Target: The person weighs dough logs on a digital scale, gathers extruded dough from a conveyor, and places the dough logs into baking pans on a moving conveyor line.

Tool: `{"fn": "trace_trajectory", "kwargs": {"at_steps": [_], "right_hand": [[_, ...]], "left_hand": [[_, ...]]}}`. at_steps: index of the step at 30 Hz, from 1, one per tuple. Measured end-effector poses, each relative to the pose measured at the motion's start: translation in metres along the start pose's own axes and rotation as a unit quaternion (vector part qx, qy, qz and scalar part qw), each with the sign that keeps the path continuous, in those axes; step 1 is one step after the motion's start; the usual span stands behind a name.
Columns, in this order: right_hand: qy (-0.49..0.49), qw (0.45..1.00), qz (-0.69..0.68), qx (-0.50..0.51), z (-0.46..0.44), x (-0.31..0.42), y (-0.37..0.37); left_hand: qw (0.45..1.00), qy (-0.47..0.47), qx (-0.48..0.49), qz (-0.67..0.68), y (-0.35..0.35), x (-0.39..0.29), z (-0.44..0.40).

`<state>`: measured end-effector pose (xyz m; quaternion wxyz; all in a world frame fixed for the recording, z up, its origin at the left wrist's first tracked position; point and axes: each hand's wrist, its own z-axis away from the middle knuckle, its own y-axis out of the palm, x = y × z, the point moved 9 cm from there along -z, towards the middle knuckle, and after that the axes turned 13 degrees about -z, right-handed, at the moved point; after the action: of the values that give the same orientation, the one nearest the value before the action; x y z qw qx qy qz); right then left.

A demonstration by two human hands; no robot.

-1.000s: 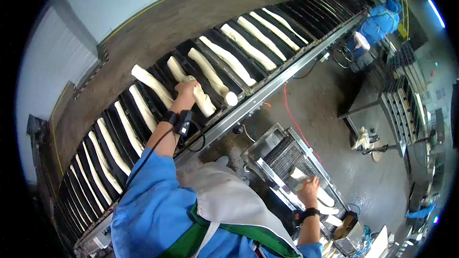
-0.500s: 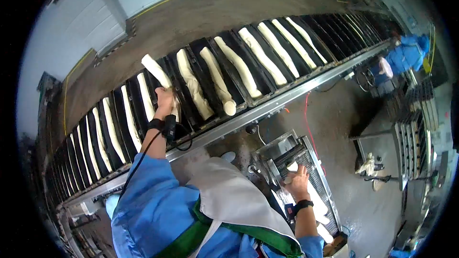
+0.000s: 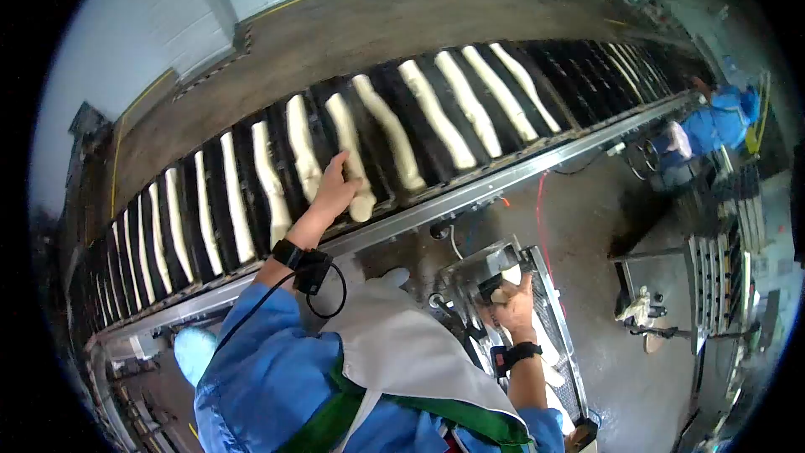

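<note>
Long cream-white logs (image 3: 436, 113), soft and slightly bent, lie crosswise in the black slots of a conveyor (image 3: 549, 75). My left hand (image 3: 334, 193) is at the near end of one log (image 3: 345, 130), its fingers stretched out and touching the side. That log's rounded near end shows just right of the hand. Lower right, my right hand (image 3: 516, 310) is over a metal tray with a mesh floor (image 3: 572, 373), fingers curled round a short white piece (image 3: 501, 294). Another white piece (image 3: 511, 274) shows by its fingertips. Part of the grip is hidden.
A metal rail (image 3: 503, 178) edges the conveyor on my side. Another person in blue (image 3: 713, 124) stands at its far right. A metal rack (image 3: 713, 285) stands at right on the wet floor. A red hose (image 3: 541, 218) hangs from the rail.
My left hand has let go of one log and moved right to another. The logs have shifted left along the conveyor. My right hand has moved slightly up over the tray.
</note>
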<state>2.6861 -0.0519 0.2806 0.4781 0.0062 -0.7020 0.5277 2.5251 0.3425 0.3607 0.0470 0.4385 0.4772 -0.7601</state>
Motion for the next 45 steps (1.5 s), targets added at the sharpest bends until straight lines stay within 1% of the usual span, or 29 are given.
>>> {"fn": "trace_trajectory", "kwargs": {"at_steps": [1, 3, 5, 7, 9, 13, 14, 15, 17, 19, 20, 21, 22, 23, 24, 25, 26, 27, 28, 30, 31, 32, 33, 35, 36, 37, 39, 42, 45], "right_hand": [[0.033, 0.997, -0.053, -0.044, 0.000, -0.010, -0.013], [0.037, 0.990, -0.098, -0.094, 0.002, -0.021, -0.038], [0.066, 0.979, -0.100, -0.166, 0.007, -0.045, -0.067], [0.101, 0.945, -0.212, -0.228, 0.013, -0.089, -0.089], [0.126, 0.888, -0.339, -0.284, 0.003, -0.084, -0.129], [0.046, 0.895, -0.291, -0.335, -0.057, -0.083, -0.217], [0.075, 0.871, -0.352, -0.335, -0.076, -0.065, -0.241], [0.010, 0.903, -0.266, -0.338, -0.093, -0.048, -0.273], [-0.021, 0.856, -0.364, -0.367, -0.123, -0.033, -0.329], [-0.064, 0.821, -0.404, -0.400, -0.150, -0.018, -0.380], [-0.094, 0.795, -0.460, -0.384, -0.166, -0.009, -0.397], [-0.157, 0.833, -0.378, -0.372, -0.178, 0.014, -0.416], [-0.160, 0.823, -0.390, -0.380, -0.191, 0.020, -0.424], [-0.197, 0.844, -0.304, -0.395, -0.208, 0.017, -0.435], [-0.191, 0.822, -0.390, -0.369, -0.227, 0.015, -0.429], [-0.161, 0.827, -0.403, -0.358, -0.247, 0.005, -0.422], [-0.144, 0.838, -0.400, -0.343, -0.274, -0.023, -0.414], [-0.176, 0.869, -0.330, -0.323, -0.279, -0.011, -0.401], [-0.187, 0.902, -0.252, -0.296, -0.298, -0.035, -0.387], [-0.154, 0.902, -0.251, -0.316, -0.310, -0.118, -0.363], [-0.069, 0.926, -0.208, -0.309, -0.301, -0.146, -0.348], [-0.166, 0.922, -0.156, -0.312, -0.282, -0.167, -0.332], [-0.133, 0.924, -0.182, -0.308, -0.249, -0.184, -0.314], [-0.014, 0.937, -0.178, -0.299, -0.181, -0.237, -0.275], [0.029, 0.935, -0.149, -0.319, -0.134, -0.252, -0.262], [0.113, 0.932, -0.123, -0.323, -0.082, -0.264, -0.251], [0.248, 0.907, -0.067, -0.334, 0.043, -0.295, -0.234], [0.473, 0.795, 0.050, -0.376, 0.257, -0.309, -0.216], [0.742, 0.591, 0.088, -0.303, 0.431, -0.246, -0.176]], "left_hand": [[0.998, -0.047, 0.008, 0.037, 0.023, 0.030, -0.018], [0.995, -0.097, -0.017, 0.004, 0.023, 0.009, -0.016], [0.990, -0.112, 0.012, 0.084, 0.040, 0.022, -0.025], [0.980, -0.193, 0.011, 0.045, 0.044, 0.029, -0.019], [0.967, -0.206, 0.026, 0.149, 0.046, 0.018, -0.005], [0.889, -0.281, 0.033, 0.360, 0.062, 0.085, -0.024], [0.894, -0.250, 0.017, 0.372, 0.055, 0.089, -0.032], [0.897, -0.220, 0.001, 0.385, 0.051, 0.088, -0.041], [0.913, -0.153, -0.023, 0.378, 0.041, 0.072, -0.056], [0.914, -0.138, -0.210, 0.319, 0.010, 0.089, -0.068], [0.926, -0.101, -0.198, 0.305, 0.010, 0.083, -0.073], [0.958, -0.208, -0.132, 0.144, 0.009, 0.042, -0.057], [0.966, -0.183, -0.153, 0.102, 0.008, 0.060, -0.070], [0.970, -0.157, -0.174, 0.060, 0.009, 0.078, -0.080], [0.967, -0.136, -0.205, 0.071, 0.007, 0.058, -0.071], [0.964, -0.103, -0.227, 0.089, 0.009, 0.087, -0.083], [0.960, -0.111, -0.242, 0.085, 0.005, 0.065, -0.073], [0.956, -0.117, -0.258, 0.081, 0.002, 0.040, -0.063], [0.947, -0.056, -0.316, -0.023, -0.009, 0.048, -0.070], [0.950, -0.101, -0.297, -0.001, -0.007, -0.008, -0.058], [0.953, -0.117, -0.279, 0.028, -0.001, -0.050, -0.048], [0.933, 0.046, -0.355, -0.048, 0.000, -0.054, -0.060], [0.948, 0.030, -0.316, -0.006, 0.011, -0.077, -0.064], [0.956, 0.099, -0.272, 0.050, 0.041, -0.108, -0.081], [0.975, 0.020, -0.219, 0.027, 0.059, -0.145, -0.078], [0.963, 0.143, -0.226, -0.017, 0.078, -0.145, -0.100], [0.975, 0.153, -0.143, -0.070, 0.131, -0.209, -0.100], [0.976, 0.212, 0.020, -0.048, 0.237, -0.268, -0.111], [0.934, 0.297, 0.193, 0.042, 0.352, -0.318, -0.099]]}}
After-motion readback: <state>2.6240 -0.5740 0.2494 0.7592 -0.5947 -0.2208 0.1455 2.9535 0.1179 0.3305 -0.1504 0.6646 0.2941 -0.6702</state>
